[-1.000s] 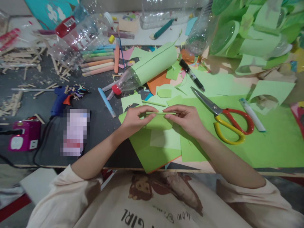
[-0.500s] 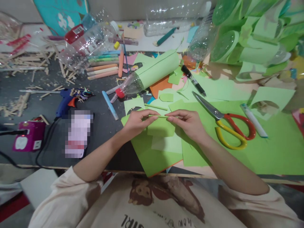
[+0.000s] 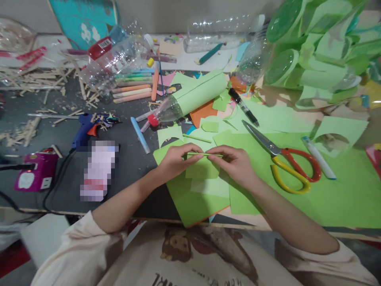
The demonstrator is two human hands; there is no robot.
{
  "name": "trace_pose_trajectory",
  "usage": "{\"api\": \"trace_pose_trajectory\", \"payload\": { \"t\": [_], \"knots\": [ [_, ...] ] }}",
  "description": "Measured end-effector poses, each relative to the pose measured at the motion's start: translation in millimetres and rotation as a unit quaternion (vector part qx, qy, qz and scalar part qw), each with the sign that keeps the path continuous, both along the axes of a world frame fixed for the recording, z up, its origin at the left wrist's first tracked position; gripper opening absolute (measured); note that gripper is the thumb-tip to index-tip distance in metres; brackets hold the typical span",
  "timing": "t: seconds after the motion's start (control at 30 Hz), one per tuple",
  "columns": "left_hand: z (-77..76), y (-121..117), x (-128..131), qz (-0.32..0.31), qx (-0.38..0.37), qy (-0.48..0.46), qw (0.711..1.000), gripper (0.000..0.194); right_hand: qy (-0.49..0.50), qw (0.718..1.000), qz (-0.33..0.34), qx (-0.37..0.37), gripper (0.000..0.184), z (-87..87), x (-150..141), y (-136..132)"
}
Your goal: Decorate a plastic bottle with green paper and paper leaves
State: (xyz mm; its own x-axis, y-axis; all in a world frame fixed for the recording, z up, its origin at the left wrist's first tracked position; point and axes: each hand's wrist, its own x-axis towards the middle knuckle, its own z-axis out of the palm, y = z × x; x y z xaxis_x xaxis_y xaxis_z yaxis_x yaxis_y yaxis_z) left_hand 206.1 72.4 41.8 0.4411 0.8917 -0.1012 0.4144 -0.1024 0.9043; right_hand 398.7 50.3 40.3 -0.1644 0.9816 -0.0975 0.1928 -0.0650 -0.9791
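Note:
My left hand [image 3: 177, 159] and my right hand [image 3: 233, 161] meet at the table's middle, fingers pinched on a small light green paper piece [image 3: 202, 169] whose top edge is rolled into a thin tube. The paper hangs just over larger green sheets [image 3: 190, 198] that lie near the table's front edge. A second thin green paper roll [image 3: 197, 138] rests on the table just beyond my fingers.
Red and yellow scissors [image 3: 287, 163] lie right of my right hand, a white glue stick [image 3: 318, 157] beyond them. A plastic bottle wrapped in green paper [image 3: 190, 99], a black marker [image 3: 243, 106], a blue glue gun [image 3: 85, 127], chalk sticks and wood scraps fill the far side.
Both hands have kept their pinch on the rolled green paper edge. The view shifted slightly, so everything sits a little lower in the picture.

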Motion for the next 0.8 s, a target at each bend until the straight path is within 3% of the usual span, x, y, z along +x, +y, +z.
{"api": "trace_pose_trajectory", "payload": {
  "t": [0.4, 0.8],
  "knots": [
    [-2.1, 3.5, -3.2, -0.032, 0.04, 0.027, 0.998, 0.024, -0.013, 1.0, 0.022, -0.014, 0.012, 2.8, 2.7, 3.6],
    [-3.0, 4.6, -4.0, -0.037, 0.024, -0.012, 0.999, 0.021, 0.0, 0.999, 0.029, -0.02, 0.01, 3.6, 2.0, 3.3]
  ]
}}
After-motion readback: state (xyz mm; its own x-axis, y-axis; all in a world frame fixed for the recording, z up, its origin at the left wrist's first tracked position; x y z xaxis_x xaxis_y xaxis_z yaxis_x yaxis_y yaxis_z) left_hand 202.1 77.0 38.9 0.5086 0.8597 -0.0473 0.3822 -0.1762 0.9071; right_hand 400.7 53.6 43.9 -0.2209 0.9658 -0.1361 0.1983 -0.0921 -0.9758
